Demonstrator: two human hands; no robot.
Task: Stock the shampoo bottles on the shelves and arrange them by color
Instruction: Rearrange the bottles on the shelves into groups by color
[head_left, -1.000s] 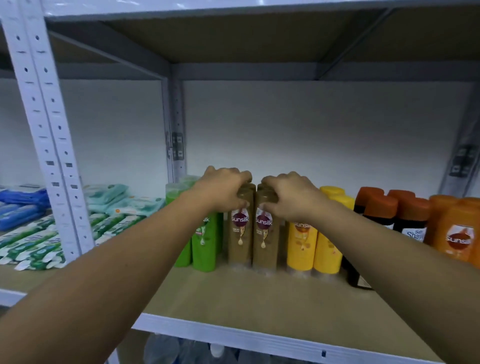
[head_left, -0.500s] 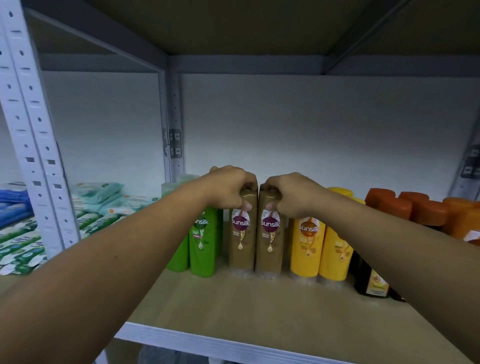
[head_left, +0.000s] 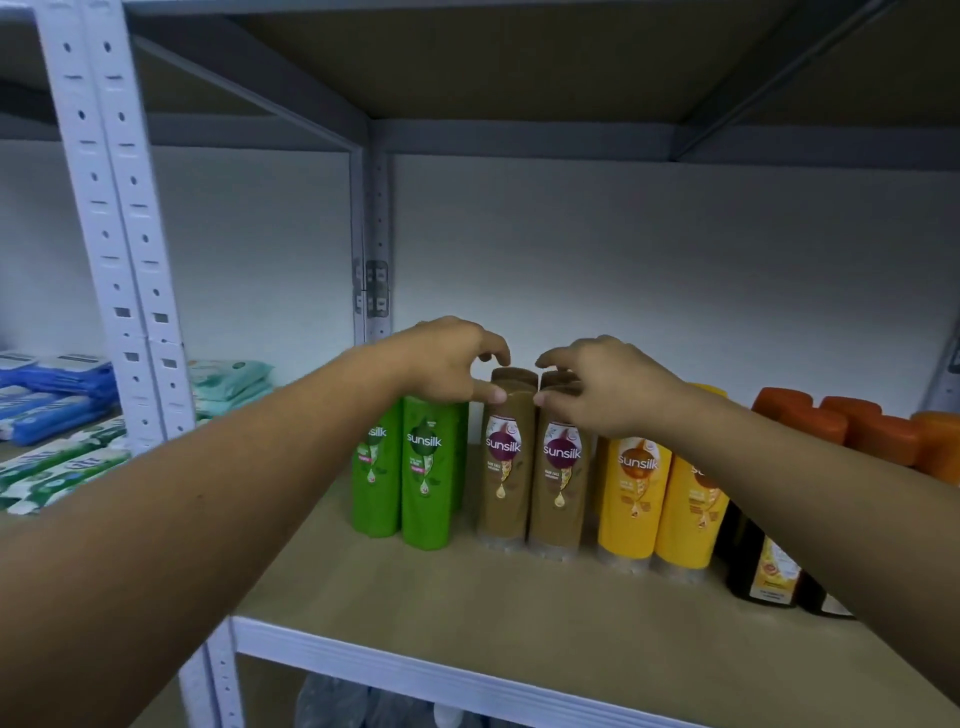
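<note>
Two brown shampoo bottles (head_left: 530, 488) stand upright side by side on the wooden shelf (head_left: 467, 613), with more brown caps behind them. Green bottles (head_left: 426, 467) stand to their left and yellow bottles (head_left: 631, 493) to their right. My left hand (head_left: 441, 364) hovers over the left brown cap, fingers loosely arched and thumb tip touching the bottle's shoulder. Over the right brown cap my right hand (head_left: 608, 384) mirrors it, thumb against that bottle. Neither hand holds a bottle.
Dark bottles with orange caps (head_left: 763, 566) and orange bottles (head_left: 935, 447) fill the shelf's right end. A white perforated upright (head_left: 114, 234) stands at the left, with blue and green wipe packs (head_left: 57, 395) beyond it. Bare shelf board lies in front of the bottles.
Both hands gripped the brown bottles' caps before; now the fingers have loosened and lifted off the caps. The bottles stand still on the shelf.
</note>
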